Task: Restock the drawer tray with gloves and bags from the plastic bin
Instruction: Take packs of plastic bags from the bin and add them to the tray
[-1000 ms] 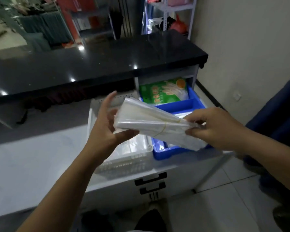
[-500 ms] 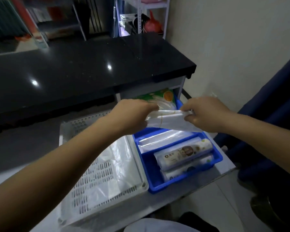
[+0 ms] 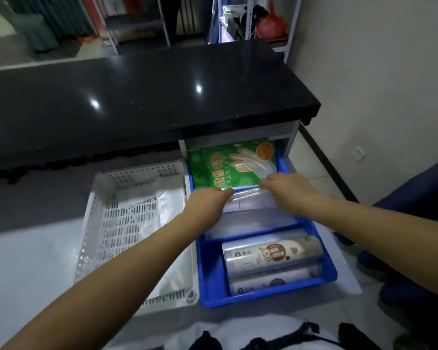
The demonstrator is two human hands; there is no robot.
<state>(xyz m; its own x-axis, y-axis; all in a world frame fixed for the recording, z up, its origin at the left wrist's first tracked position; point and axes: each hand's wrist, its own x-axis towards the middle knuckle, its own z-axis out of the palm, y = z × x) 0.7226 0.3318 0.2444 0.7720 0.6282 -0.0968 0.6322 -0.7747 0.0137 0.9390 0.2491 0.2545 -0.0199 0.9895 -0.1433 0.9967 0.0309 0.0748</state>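
The blue drawer tray (image 3: 324,280) sits pulled out under the black counter. Green glove packs (image 3: 234,164) lie in its far section. A clear bag bundle (image 3: 248,200) lies in the middle section just in front of the glove packs. My left hand (image 3: 210,199) holds the bundle's left end and my right hand (image 3: 283,189) holds its right end, fingers curled over its far edge. A second clear stack (image 3: 253,223) lies below it. Two bag rolls (image 3: 272,255) fill the near section. The white perforated plastic bin (image 3: 111,223) stands left of the tray with clear plastic inside.
The black counter top (image 3: 149,97) overhangs the drawer's far end. A pale wall and a wall socket (image 3: 359,153) are to the right. Metal shelving with a red bag (image 3: 273,24) stands behind the counter. Dark blue fabric (image 3: 420,188) is at the right edge.
Both hands carried the clear bag bundle from in front of me down and forward into the blue tray's middle section, against the green glove packs. The view tilted down over the drawer.
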